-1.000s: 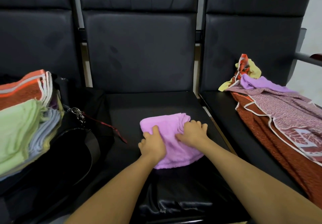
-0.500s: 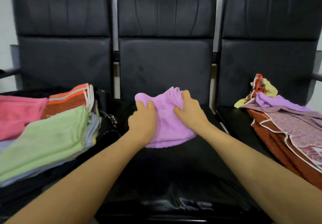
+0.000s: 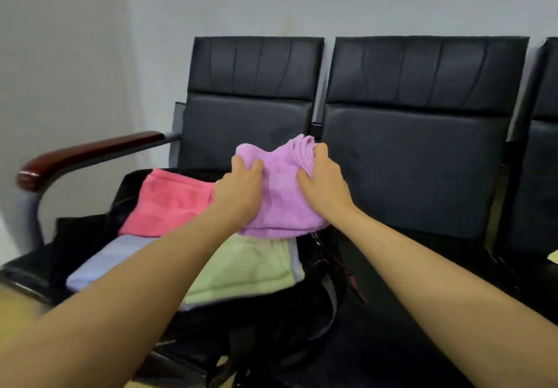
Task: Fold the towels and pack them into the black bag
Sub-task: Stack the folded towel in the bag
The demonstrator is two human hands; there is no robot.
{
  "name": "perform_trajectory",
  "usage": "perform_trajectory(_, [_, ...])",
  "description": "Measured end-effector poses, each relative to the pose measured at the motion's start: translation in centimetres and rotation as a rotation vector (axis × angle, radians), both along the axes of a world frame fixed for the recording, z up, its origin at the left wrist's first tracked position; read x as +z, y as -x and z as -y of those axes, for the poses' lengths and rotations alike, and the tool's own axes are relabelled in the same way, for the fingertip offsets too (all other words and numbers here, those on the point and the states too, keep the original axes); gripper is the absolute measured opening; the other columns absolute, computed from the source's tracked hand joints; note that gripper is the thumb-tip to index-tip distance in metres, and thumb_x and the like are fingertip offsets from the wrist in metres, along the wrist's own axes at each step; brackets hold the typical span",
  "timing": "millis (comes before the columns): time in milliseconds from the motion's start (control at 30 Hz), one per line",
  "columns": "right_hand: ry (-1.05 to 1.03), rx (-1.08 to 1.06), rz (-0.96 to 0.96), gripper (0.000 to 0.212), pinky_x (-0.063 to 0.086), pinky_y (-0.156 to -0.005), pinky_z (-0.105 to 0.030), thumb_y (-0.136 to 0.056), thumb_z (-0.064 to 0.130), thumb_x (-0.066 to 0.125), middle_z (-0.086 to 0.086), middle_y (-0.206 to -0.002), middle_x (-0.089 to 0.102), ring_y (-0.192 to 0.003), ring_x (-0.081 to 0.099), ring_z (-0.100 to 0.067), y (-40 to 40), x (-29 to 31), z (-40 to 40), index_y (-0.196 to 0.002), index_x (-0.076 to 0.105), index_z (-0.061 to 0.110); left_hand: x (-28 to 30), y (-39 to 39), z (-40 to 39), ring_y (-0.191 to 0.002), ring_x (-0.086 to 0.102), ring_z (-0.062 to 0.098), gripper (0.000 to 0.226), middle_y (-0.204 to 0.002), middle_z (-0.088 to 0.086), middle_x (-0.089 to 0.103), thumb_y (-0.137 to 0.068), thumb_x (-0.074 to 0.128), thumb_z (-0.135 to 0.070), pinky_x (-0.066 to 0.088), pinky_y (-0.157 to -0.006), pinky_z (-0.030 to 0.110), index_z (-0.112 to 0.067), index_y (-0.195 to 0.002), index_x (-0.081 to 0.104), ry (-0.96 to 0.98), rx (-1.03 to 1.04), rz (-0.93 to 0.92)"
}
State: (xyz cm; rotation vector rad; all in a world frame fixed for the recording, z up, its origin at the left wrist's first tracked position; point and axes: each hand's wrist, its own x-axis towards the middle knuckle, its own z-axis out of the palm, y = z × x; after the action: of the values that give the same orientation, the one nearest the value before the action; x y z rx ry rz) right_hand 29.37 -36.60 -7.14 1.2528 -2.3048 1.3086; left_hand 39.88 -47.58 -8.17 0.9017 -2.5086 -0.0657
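A folded purple towel [image 3: 282, 194] is held in the air between both hands, above the open black bag [image 3: 271, 321] on the left seat. My left hand [image 3: 240, 190] grips its left side and my right hand [image 3: 321, 183] grips its right side, near the stacked folded edges. Inside the bag lie folded towels: a pink one [image 3: 169, 203] at the back, a light green one [image 3: 241, 273] in front and a pale blue one [image 3: 99, 264] to the left. My left forearm hides part of the green and blue towels.
The bag sits on a black chair seat [image 3: 21, 270] with a dark red armrest [image 3: 75, 158] at the left. The middle black seat [image 3: 422, 312] lies to the right of the bag. A grey wall [image 3: 90, 40] stands behind.
Both hands lifted the purple towel off the middle seat and carried it left, over the bag. The view swung left, so the unfolded pile on the right seat is out of sight.
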Motion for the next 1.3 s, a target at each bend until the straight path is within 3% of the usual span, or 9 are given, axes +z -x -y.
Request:
perform_trajectory(400, [0.04,0.192,0.138,0.027,0.047,-0.083,-0.049,-0.091,0.007,0.047,-0.011,-0.116,0.056,-0.102,0.057,-0.033,-5.1,-3.5,19.2,-0.116,0.038,0.006,-2.4,-5.6,17.6,-0.072,0.042,0.028,0.032,-0.118,0.013,0.036,-0.094,0.042,-0.016,0.031,-0.056,0.035,-0.016,-0.126,0.04,0.167,0.191,0.218])
perform_trajectory(533, [-0.145,0.105,0.197,0.038,0.041,-0.095,-0.045,-0.092,0.014,0.052,-0.011,-0.131,0.047,-0.12,0.049,-0.032,-5.7,-6.3,23.3,-0.124,0.033,0.006,-4.6,-6.2,20.8,-0.103,0.046,0.032,0.037,-0.13,0.016,0.033,-0.094,0.042,-0.016,0.039,-0.076,0.036,-0.014,-0.131,0.042,0.274,0.301,0.282])
perform_trajectory(633, [-0.41,-0.161,-0.093,0.058,0.038,-0.095,-0.039,-0.086,0.023,0.062,-0.01,-0.138,0.039,-0.123,0.045,-0.031,-5.6,-9.7,24.6,-0.133,0.033,0.007,-8.2,-6.1,22.7,-0.131,0.032,0.04,0.051,-0.148,0.024,0.022,-0.092,0.04,-0.017,0.033,-0.102,0.04,-0.007,-0.142,0.033,0.34,0.257,0.346])
perform_trajectory(733, [-0.301,-0.099,-0.496,0.067,0.045,-0.088,-0.035,-0.066,0.024,0.071,-0.005,-0.131,0.057,-0.108,0.06,-0.026,-4.8,-12.2,25.3,-0.129,0.053,0.014,-10.6,-6.1,24.0,-0.112,0.058,0.043,0.058,-0.13,0.028,0.052,-0.079,0.025,-0.018,0.05,-0.086,0.049,0.0,-0.121,0.061,0.261,0.059,0.266])
perform_trajectory(867, [-0.487,0.044,-0.56,0.05,0.024,-0.105,-0.043,-0.09,0.037,0.035,-0.001,-0.146,0.044,-0.132,0.044,-0.021,-3.8,-12.9,25.2,-0.132,0.056,0.022,-12.6,-5.7,25.5,-0.147,0.007,0.025,0.078,-0.159,0.009,0.003,-0.081,0.002,-0.044,0.006,-0.117,0.042,-0.014,-0.152,0.012,0.005,0.115,0.279])
perform_trajectory(933, [-0.63,0.063,-0.41,0.054,0.007,-0.114,-0.046,-0.098,0.046,0.028,0.007,-0.16,0.012,-0.146,0.014,-0.016,-3.1,-13.3,25.3,-0.149,0.028,0.029,-12.7,-5.3,26.0,-0.147,-0.006,0.02,0.064,-0.159,0.004,-0.01,-0.096,0.018,-0.041,-0.003,-0.118,0.04,-0.018,-0.152,-0.001,0.006,0.147,0.318])
perform_trajectory(1033, [-0.69,0.032,-0.371,0.055,0.006,-0.115,-0.046,-0.099,0.048,0.025,0.008,-0.16,0.001,-0.146,0.007,-0.019,-3.4,-13.2,24.8,-0.151,0.017,0.033,-12.6,-5.0,25.9,-0.147,-0.009,0.02,0.063,-0.159,0.003,-0.013,-0.099,0.023,-0.039,-0.005,-0.119,0.041,-0.019,-0.152,-0.005,-0.001,0.153,0.346])
perform_trajectory(1133, [-0.631,-0.008,-0.376,0.05,0.018,-0.109,-0.043,-0.099,0.045,0.03,0.001,-0.159,0.015,-0.14,0.025,-0.022,-4.1,-12.6,24.1,-0.146,0.032,0.027,-11.9,-5.0,24.8,-0.147,-0.001,0.023,0.06,-0.16,0.004,-0.004,-0.099,0.024,-0.036,0.0,-0.118,0.043,-0.016,-0.153,0.004,0.023,0.19,0.386])
perform_trajectory(1300, [-0.61,0.093,-0.248,0.041,0.032,-0.097,-0.04,-0.093,0.035,0.047,-0.009,-0.137,0.037,-0.125,0.04,-0.03,-4.1,-10.0,21.7,-0.127,0.049,0.012,-9.6,-5.6,21.4,-0.122,0.044,0.029,0.036,-0.133,0.008,0.05,-0.096,0.036,-0.025,0.03,-0.101,0.038,-0.01,-0.127,0.047,0.126,0.229,0.257])
